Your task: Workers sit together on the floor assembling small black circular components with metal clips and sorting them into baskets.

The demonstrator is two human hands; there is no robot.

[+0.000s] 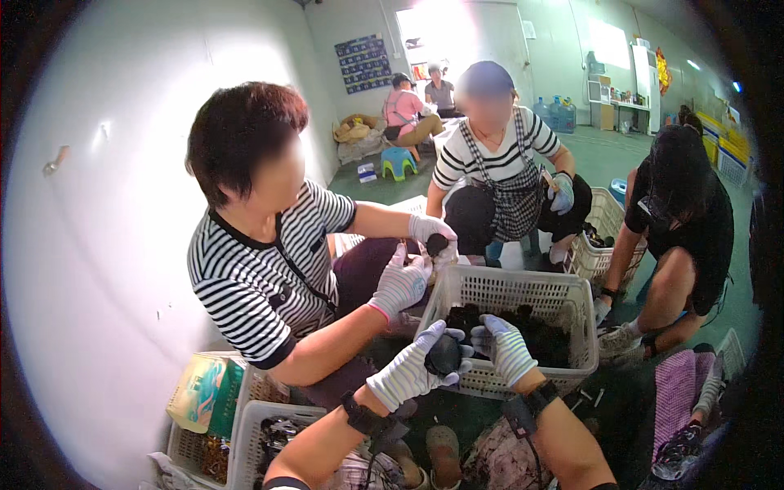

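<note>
My left hand [416, 367], in a white striped glove, is closed round a smooth black rounded object [443, 354]; its exact kind does not show. Beside it, my right hand [506, 349], gloved the same way, has its fingers curled in at the near rim of a white plastic crate [584, 327]. What those fingers hold, if anything, is hidden. Inside the crate lies a heap of dark lumpy pieces [547, 335]. Both my hands are over its near left part.
At my left a person in a striped top holds a similar dark round piece [437, 243]. Another person sits across the crate, and one crouches at the right by a second crate [603, 208]. Crates with small metal-looking parts [282, 429] and a printed box [208, 392] stand lower left.
</note>
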